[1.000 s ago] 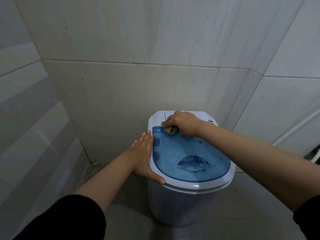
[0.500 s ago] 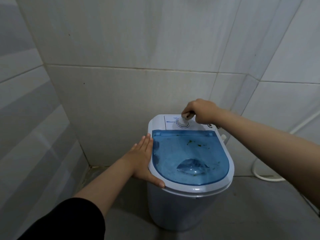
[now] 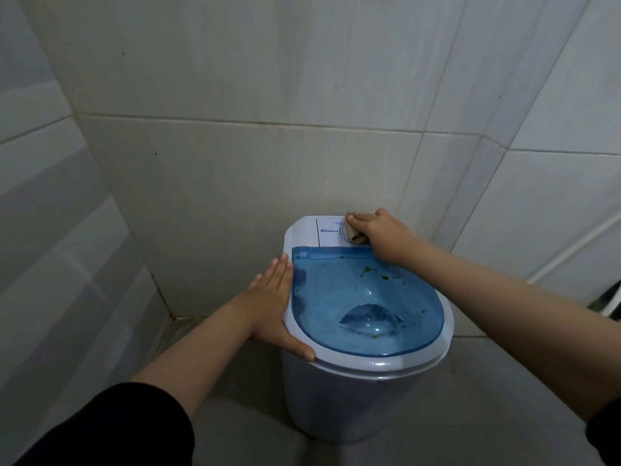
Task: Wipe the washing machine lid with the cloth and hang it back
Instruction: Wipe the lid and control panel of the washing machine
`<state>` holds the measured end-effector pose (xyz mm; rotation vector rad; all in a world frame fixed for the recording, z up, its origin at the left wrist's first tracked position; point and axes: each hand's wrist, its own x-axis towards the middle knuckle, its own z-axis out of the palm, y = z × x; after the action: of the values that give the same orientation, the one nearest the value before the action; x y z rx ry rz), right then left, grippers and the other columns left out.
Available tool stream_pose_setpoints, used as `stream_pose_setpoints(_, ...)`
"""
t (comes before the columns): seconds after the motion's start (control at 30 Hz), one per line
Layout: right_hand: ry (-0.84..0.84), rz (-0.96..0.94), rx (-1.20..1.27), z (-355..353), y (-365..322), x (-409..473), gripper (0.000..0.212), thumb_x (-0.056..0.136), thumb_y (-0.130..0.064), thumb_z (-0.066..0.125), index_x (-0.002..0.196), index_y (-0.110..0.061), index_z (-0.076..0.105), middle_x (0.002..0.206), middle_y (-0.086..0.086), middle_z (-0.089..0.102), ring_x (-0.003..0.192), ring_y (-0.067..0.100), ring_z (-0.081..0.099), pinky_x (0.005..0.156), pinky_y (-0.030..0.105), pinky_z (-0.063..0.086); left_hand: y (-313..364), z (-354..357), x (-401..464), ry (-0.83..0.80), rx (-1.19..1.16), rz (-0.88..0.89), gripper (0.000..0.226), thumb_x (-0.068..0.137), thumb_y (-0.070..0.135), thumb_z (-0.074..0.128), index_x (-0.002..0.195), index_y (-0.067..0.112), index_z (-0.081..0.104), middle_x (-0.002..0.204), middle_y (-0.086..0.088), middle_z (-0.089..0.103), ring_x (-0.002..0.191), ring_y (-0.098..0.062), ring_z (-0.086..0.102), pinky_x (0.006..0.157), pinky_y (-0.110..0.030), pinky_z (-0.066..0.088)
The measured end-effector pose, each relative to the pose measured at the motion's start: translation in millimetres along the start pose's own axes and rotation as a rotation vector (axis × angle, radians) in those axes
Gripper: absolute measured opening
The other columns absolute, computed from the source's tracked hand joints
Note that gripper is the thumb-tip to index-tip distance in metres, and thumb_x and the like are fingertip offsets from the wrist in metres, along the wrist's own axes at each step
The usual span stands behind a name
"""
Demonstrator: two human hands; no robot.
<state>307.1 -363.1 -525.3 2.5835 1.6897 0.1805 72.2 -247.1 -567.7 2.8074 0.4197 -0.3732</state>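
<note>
1. Wiping was the step in hand: the right hand was curled tight around a small bunched-up cloth and pressed it down on the white control panel, at about 12 o'clock on top of the washing machine.
2. The left hand was flat and open, holding nothing. It lay against the white rim at about 9 o'clock, with the thumb hooked along the edge toward 7 o'clock. That looked like a good way to keep the little machine from sliding.
3. The blue see-through lid was shut and filled most of the top, from the middle out to 6 o'clock. The cloth sat just behind its back edge.
4. Green specks lay on the lid near 1 o'clock, right in front of the wiping hand. A few more sat low on the lid near 5 o'clock. So the lid was not clean yet, I think.
5. To do this well, the cloth should have gone flat on the blue part and pulled the specks toward 6 o'clock in long strokes, not pushed them into the crack at the back.
6. The pressing should have been soft, because the thin lid could bend.
7. No hook for the cloth was in view, so I could not tell where it would hang.
</note>
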Motion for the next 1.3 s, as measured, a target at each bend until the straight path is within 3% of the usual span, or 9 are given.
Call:
stream_pose_setpoints(0.3, -0.043, 0.003, -0.01, 2.2, 3.4, -22.1, 0.068, 0.081, 0.005, 0.046, 0.144, -0.015, 0.029, 0.153, 0.003, 0.032, 0.113, 0.033, 0.042, 0.089, 0.033, 0.042, 1.8, -1.3, -1.4, 0.003, 0.006, -0.012, 0.154, 0.04, 0.089, 0.055, 0.142, 0.013, -0.031, 0.151, -0.005, -0.038, 0.14, -0.022, -0.032, 0.118, -0.044, -0.009)
stream_pose_setpoints(0.43, -0.087, -0.048, 0.065, 0.4, 17.5, -28.0, 0.07, 0.071, 0.008, 0.05, 0.136, -0.018, 0.045, 0.138, 0.008, 0.053, 0.115, 0.033, 0.051, 0.098, 0.036, 0.044, 3.2, -1.5, -2.3, -0.004, 0.011, -0.017, 0.155, 0.039, 0.09, 0.054, 0.142, 0.012, -0.032, 0.152, -0.006, -0.037, 0.14, -0.023, -0.031, 0.119, -0.046, -0.008)
stream_pose_setpoints(0.53, -0.145, -0.048, 0.149, -19.3, 31.6, -29.3, 0.061, 0.072, 0.009, 0.05, 0.125, -0.02, 0.058, 0.118, 0.009, 0.066, 0.107, 0.028, 0.059, 0.087, 0.029, 0.046, 3.5, -1.2, -2.2, 0.0, 0.007, -0.016, 0.154, 0.041, 0.089, 0.056, 0.142, 0.013, -0.032, 0.151, -0.006, -0.038, 0.14, -0.023, -0.032, 0.118, -0.045, -0.009)
stream_pose_setpoints(0.63, 0.018, 0.007, 0.24, -32.5, 41.0, -23.2, 0.056, 0.071, 0.01, 0.051, 0.121, -0.012, 0.062, 0.113, 0.013, 0.069, 0.1, 0.028, 0.063, 0.08, 0.024, 0.044, 2.3, -0.6, -1.6, 0.003, 0.001, -0.009, 0.155, 0.04, 0.09, 0.055, 0.142, 0.013, -0.032, 0.151, -0.006, -0.038, 0.14, -0.024, -0.032, 0.118, -0.046, -0.009)
stream_pose_setpoints(0.7, 0.098, 0.053, 0.257, -32.3, 45.4, -9.9, 0.064, 0.066, 0.016, 0.047, 0.124, -0.01, 0.059, 0.115, 0.015, 0.067, 0.103, 0.029, 0.062, 0.083, 0.027, 0.047, 1.7, 0.2, -0.6, 0.001, -0.004, -0.008, 0.156, 0.039, 0.09, 0.055, 0.142, 0.013, -0.033, 0.151, -0.006, -0.039, 0.14, -0.023, -0.033, 0.118, -0.045, -0.009)
stream_pose_setpoints(0.8, 0.118, 0.031, 0.216, -21.1, 42.9, 15.3, 0.06, 0.071, 0.011, 0.05, 0.127, -0.009, 0.056, 0.124, 0.017, 0.062, 0.111, 0.034, 0.058, 0.094, 0.039, 0.049, 0.4, 1.7, 1.3, 0.005, -0.001, -0.004, 0.156, 0.039, 0.09, 0.055, 0.141, 0.013, -0.033, 0.15, -0.005, -0.04, 0.139, -0.023, -0.034, 0.116, -0.043, -0.011)
stream_pose_setpoints(0.93, -0.004, 0.037, 0.189, 4.6, 34.7, 28.5, 0.064, 0.076, 0.01, 0.045, 0.136, -0.014, 0.047, 0.143, 0.009, 0.049, 0.128, 0.027, 0.049, 0.102, 0.027, 0.041, -0.7, 2.4, 2.3, 0.013, -0.015, 0.0, 0.155, 0.041, 0.089, 0.057, 0.141, 0.014, -0.034, 0.149, -0.004, -0.041, 0.139, -0.022, -0.034, 0.116, -0.043, -0.011)
stream_pose_setpoints(1.07, -0.041, 0.061, 0.163, 8.8, 37.1, 23.9, 0.075, 0.075, 0.011, 0.043, 0.143, -0.02, 0.034, 0.154, 0.001, 0.031, 0.137, 0.022, 0.038, 0.11, 0.029, 0.033, -1.7, 2.0, 2.8, 0.011, -0.021, 0.002, 0.154, 0.043, 0.086, 0.06, 0.141, 0.014, -0.034, 0.149, -0.003, -0.041, 0.138, -0.022, -0.034, 0.117, -0.044, -0.01)
stream_pose_setpoints(1.3, -0.077, 0.096, 0.131, 8.0, 37.4, 5.1, 0.076, 0.079, 0.008, 0.044, 0.146, -0.022, 0.026, 0.156, -0.001, 0.024, 0.136, 0.024, 0.039, 0.107, 0.031, 0.037, 0.2, 1.6, 1.7, 0.012, -0.011, -0.002, 0.154, 0.043, 0.087, 0.06, 0.142, 0.015, -0.033, 0.15, -0.004, -0.04, 0.139, -0.022, -0.034, 0.117, -0.045, -0.011)
